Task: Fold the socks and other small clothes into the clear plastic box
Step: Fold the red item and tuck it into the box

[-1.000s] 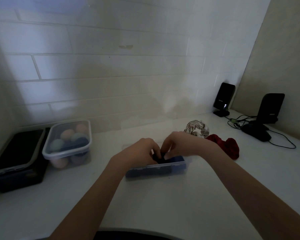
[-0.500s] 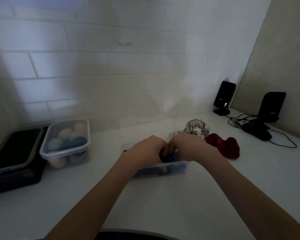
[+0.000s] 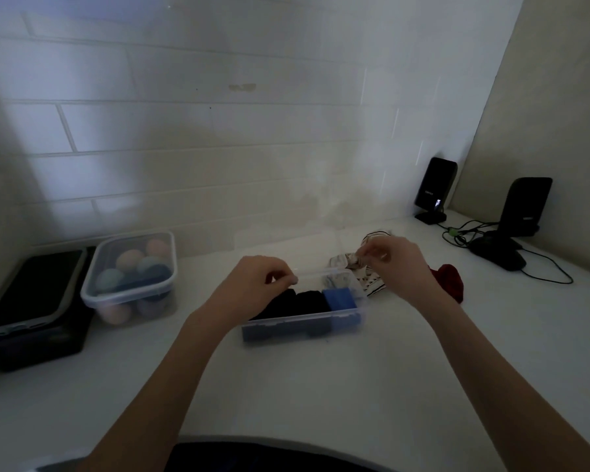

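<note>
The clear plastic box (image 3: 321, 317) sits mid-counter and holds two folded black pieces (image 3: 307, 300) and a folded blue one (image 3: 340, 298). Its clear lid (image 3: 286, 250) stands upright along the back rim and is faint against the wall. My left hand (image 3: 259, 284) pinches the back rim at the lid's left part. My right hand (image 3: 401, 265) pinches at the lid's right end, just in front of a striped white cloth (image 3: 372, 284) lying beside the box. A red cloth (image 3: 448, 281) lies to the right, partly behind my right wrist.
A lidded clear tub of coloured balls (image 3: 130, 270) and a black case (image 3: 31, 308) stand at the left against the tiled wall. Two black speakers (image 3: 435, 189) (image 3: 525, 206), a dark mouse (image 3: 498, 255) and cables occupy the back right corner.
My hands rose out of the box and moved apart to its back rim. The black and blue pieces they were pressing now lie uncovered inside.
</note>
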Demonstrator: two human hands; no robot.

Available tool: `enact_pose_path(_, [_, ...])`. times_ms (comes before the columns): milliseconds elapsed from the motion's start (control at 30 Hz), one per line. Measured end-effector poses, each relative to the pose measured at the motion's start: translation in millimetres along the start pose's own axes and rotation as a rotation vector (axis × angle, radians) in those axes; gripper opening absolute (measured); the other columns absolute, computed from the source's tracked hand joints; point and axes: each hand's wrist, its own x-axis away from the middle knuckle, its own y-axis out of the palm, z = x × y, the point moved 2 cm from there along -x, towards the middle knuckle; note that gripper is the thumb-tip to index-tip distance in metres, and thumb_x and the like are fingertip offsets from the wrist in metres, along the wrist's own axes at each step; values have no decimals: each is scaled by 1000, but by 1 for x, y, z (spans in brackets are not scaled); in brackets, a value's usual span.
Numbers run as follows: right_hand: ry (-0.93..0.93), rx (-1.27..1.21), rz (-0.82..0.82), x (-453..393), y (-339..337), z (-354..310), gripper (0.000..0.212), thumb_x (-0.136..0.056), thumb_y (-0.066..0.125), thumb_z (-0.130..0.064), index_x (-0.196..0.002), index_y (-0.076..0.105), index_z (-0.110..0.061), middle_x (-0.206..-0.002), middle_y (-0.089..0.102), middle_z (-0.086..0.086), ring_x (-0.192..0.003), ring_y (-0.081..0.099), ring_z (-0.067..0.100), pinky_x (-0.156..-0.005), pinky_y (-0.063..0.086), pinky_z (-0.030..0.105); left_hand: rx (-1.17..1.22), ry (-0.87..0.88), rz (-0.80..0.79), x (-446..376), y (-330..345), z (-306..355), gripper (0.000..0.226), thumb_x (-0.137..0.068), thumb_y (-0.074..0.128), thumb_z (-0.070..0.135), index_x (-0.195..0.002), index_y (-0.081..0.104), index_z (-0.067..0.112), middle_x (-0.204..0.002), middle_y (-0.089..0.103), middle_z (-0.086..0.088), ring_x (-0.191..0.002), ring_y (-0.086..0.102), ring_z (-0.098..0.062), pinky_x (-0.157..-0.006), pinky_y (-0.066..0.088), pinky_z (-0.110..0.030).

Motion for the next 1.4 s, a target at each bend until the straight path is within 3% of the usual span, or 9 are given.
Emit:
enact_pose_path(167, [76, 262, 101, 3, 4, 34, 28, -87, 56, -12, -112, 64, -23, -110, 65, 6, -97, 58, 25, -80, 50, 34, 75, -58, 118, 22, 8, -5, 8, -86, 63, 25, -81, 68, 23, -68, 67, 7, -60, 58, -9, -57, 40, -12])
enact_pose_path(333, [248, 308, -287, 18, 25, 57, 42, -88, 55, -35, -129, 52, -29, -123, 60, 10, -105, 59, 28, -92, 51, 41, 26, -90, 124, 26, 13, -4, 13, -86, 62, 30, -79, 68, 21, -56, 59, 8, -50, 49, -6, -52, 34, -13])
enact_pose_path(533, [53, 408, -1, 17, 19, 52, 37, -87, 51, -9, -116, 63, -26, -113, 68, 7, -100, 59, 26, -84, 50, 40, -115, -54, 81, 25, 14, -4, 30, -91, 51, 34, -78, 68, 13, -61, 61, -2, -54, 48, -14, -49, 29, -16])
enact_pose_path(633, [98, 485, 212, 19, 11, 53, 40, -86, 51, -8, -122, 60, -23, -131, 59, 4, -121, 47, 27, -97, 35, 44, -234, -16, 79, 27, 15, -4, 36, -94, 43, 35, -78, 66, 11, -66, 66, -6, -58, 55, -19, -52, 28, -17])
enact_pose_path(733, [335, 518, 129, 21, 12, 61, 50, -89, 48, -15, -137, 40, -23, -142, 46, 7, -132, 36, 30, -105, 26, 49, -281, 1, 59, 27, 13, -3, 34, -94, 41, 34, -78, 63, 15, -70, 66, -5, -63, 57, -21, -50, 26, -17])
enact_pose_path(833, [382, 503, 29, 22, 18, 70, 42, -89, 42, -7, -127, 49, -23, -118, 61, 10, -114, 51, 30, -93, 36, 45, -291, 8, 48, 26, 12, -1, 31, -94, 42, 33, -81, 64, 17, -72, 67, -4, -65, 57, -20, -50, 26, -16])
enact_pose_path(967, [310, 324, 41, 21, 10, 68, 38, -87, 41, 1, -108, 68, -15, -106, 69, 12, -96, 63, 30, -71, 47, 33, -286, 2, 8, 25, 14, -4, 27, -93, 44, 32, -84, 65, 18, -74, 68, -1, -67, 59, -19, -55, 30, -24])
enact_pose_path(1167, [111, 4, 353, 22, -11, 31, 18, -94, 45, -12, -95, 63, -15, -88, 66, 11, -75, 62, 27, -65, 51, 37, -46, -138, -86, 26, 12, -2, 17, -78, 58, 21, -91, 65, 29, -48, 55, 13, -48, 50, 1, -48, 32, -11])
enact_pose_path(1400, [23, -707, -40, 37, 0, -46, 14, -94, 52, -13, -103, 61, -6, -75, 66, 7, -56, 63, 20, -67, 59, 42, 97, -47, 114, 23, 6, 21, 43, -82, 64, 42, -121, 53, 27, -94, 62, 13, -85, 58, -3, -74, 43, -14])
